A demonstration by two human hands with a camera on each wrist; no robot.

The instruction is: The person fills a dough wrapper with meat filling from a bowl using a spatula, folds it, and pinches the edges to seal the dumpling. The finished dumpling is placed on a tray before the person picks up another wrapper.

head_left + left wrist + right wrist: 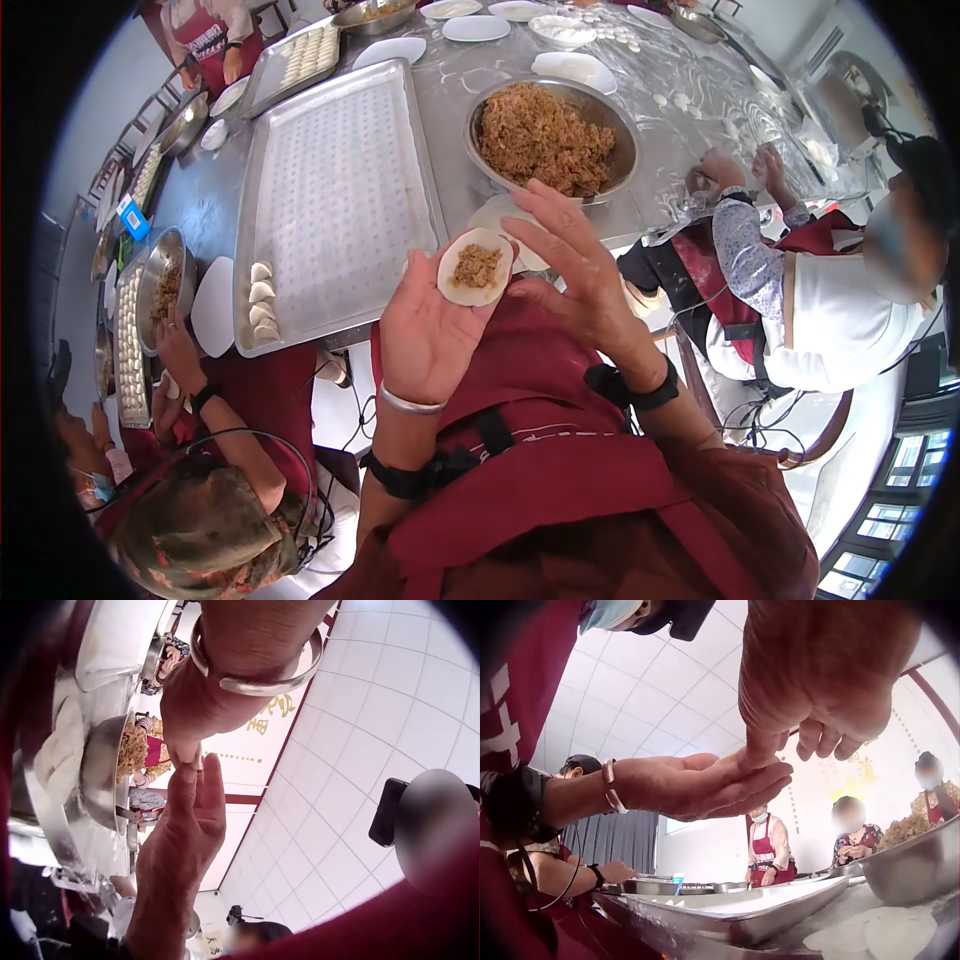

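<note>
My left hand (428, 335) is palm up in front of my apron. On its straight fingers lies a round dumpling wrapper (498, 255) with a small mound of brown filling (477, 266) at its middle. My right hand (578, 268) is beside the wrapper's right edge, its fingers spread and loosely bent. In the right wrist view, a digit of the right hand (821, 690) reaches down to the left hand's fingers (742, 787). Just beyond the hands are spare wrappers (500, 215), partly hidden behind the right hand, and a steel bowl (632, 160) of filling.
A large metal tray (340, 190) stands to the left, with several folded dumplings (262, 300) in its near left corner. Other people work around the table, one at the right and one at the left. Plates (475, 28) and another dumpling tray (290, 65) are farther back.
</note>
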